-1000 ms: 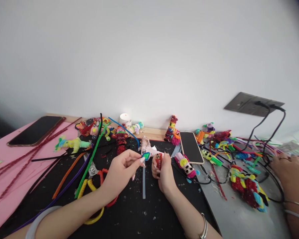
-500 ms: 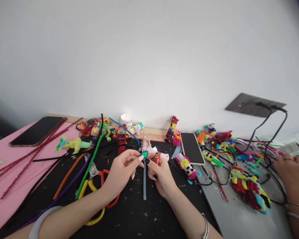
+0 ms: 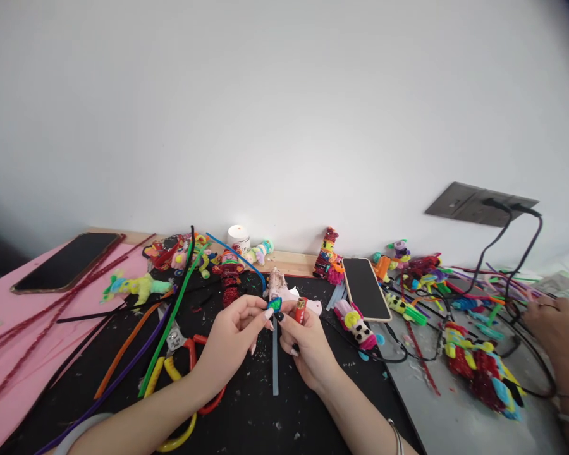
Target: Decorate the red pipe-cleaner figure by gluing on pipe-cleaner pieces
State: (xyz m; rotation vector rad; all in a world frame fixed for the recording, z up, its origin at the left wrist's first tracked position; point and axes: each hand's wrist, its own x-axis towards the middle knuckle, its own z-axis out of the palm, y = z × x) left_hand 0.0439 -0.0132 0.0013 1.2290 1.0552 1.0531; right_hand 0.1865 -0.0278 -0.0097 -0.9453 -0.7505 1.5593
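Observation:
Pinched between thumb and finger of my left hand (image 3: 241, 327) is a small blue-and-green piece (image 3: 274, 304) with a bright middle. Thumb and finger of my right hand (image 3: 310, 341) meet its other side. A red lighter (image 3: 301, 309) stands upright in the curl of my right hand. Just beyond my fingers lies a pale glue gun (image 3: 279, 281), partly hidden by them. From it a translucent glue stick (image 3: 275, 360) points toward me. Scissors with red and yellow handles (image 3: 189, 346) lie beneath my left forearm, partly covered.
Fuzzy pipe cleaners (image 3: 171, 325) and a dark phone (image 3: 66, 262) lie at left. Pipe-cleaner figures (image 3: 360, 325), a white-edged phone (image 3: 367, 289) and black cables (image 3: 483, 253) crowd the right. A co-worker's hand (image 3: 557, 325) rests at far right. A paper cup (image 3: 238, 236) stands by the wall.
The whole scene sits slightly lower in the picture. Both hands keep their grip on the blue-green piece, which looks turned a little; the lighter stays in the right hand.

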